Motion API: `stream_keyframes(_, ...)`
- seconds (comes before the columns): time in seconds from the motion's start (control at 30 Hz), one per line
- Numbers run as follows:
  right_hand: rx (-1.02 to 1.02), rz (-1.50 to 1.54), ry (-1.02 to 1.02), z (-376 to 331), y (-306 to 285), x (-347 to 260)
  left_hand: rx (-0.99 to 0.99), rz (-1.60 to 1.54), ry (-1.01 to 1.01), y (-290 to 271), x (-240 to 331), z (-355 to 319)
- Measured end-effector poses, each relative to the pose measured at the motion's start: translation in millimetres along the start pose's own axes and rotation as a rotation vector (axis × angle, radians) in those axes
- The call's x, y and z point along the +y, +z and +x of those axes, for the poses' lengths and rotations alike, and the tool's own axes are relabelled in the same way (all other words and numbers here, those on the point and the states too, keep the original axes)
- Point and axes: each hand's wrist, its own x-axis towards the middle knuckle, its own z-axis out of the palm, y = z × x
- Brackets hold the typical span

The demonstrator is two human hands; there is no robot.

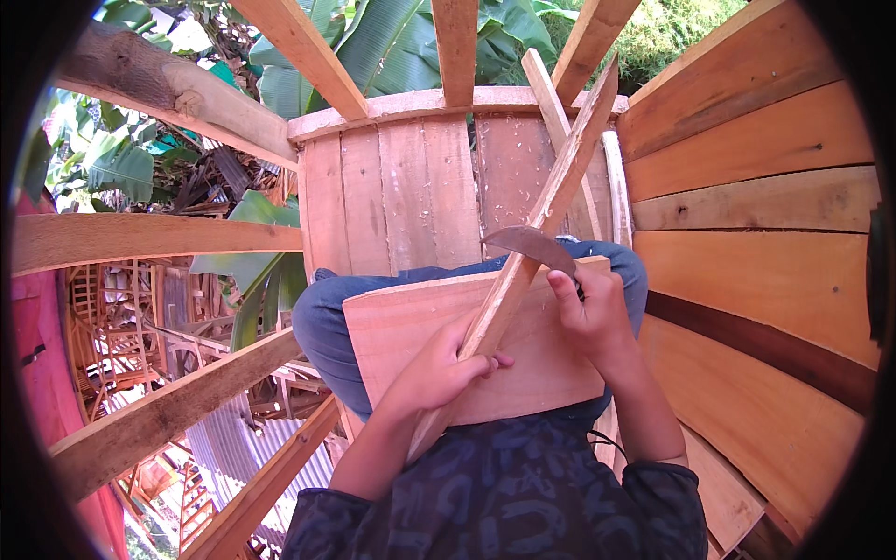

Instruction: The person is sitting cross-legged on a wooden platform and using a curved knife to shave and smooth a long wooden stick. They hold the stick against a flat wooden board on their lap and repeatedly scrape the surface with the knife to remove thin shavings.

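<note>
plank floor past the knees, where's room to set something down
The left and middle planks, between the front rail and the jeans, lie open apart from small shavings. The right side looks crowded: the long stick and a thinner strip cross it, with the right hand holding a curved knife nearby.

The person wears a dark, near-black top [518,495] printed with faded blue-grey curved shapes, its short sleeves [665,495] ending in plain hems. A thin black cord [609,441] loops at the right side of the waist. Blue denim trousers [327,322] cover the legs, and the left hand [446,362] and right hand [595,310] are bare.
</note>
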Motion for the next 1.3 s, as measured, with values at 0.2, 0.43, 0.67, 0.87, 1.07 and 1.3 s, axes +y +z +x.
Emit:
stream_keyframes(0.2, 0.092, -0.09, -0.193, 7.7, 4.1, -3.3, -0.02, -0.001, 0.019, -4.3, -1.1, 2.6)
stream_keyframes(0.43, 0.03, 0.0, -0.022, 18.3, -0.6, -7.3, 0.011, 0.011, 0.006, -0.1, -2.6, 2.4)
stream_keyframes(0.67, 0.039, -0.04, 0.014, 18.5, -2.2, 4.7, 0.026, 0.04, 0.027, 2.4, 0.9, 4.6)
stream_keyframes(0.87, 0.046, -0.124, -0.039, 21.6, -9.6, -0.1, 0.06, 0.056, 0.028, 1.9, -3.9, 1.1)
stream_keyframes(1.07, -0.241, 0.324, 0.128, 19.0, -14.4, -4.4, -0.001, -0.023, 0.034, -3.0, -2.1, 0.5)
stream_keyframes(1.3, -0.651, 0.995, 0.42, 8.3, -39.1, 18.0, -0.094, -0.051, 0.05, -11.7, -5.7, 1.2)
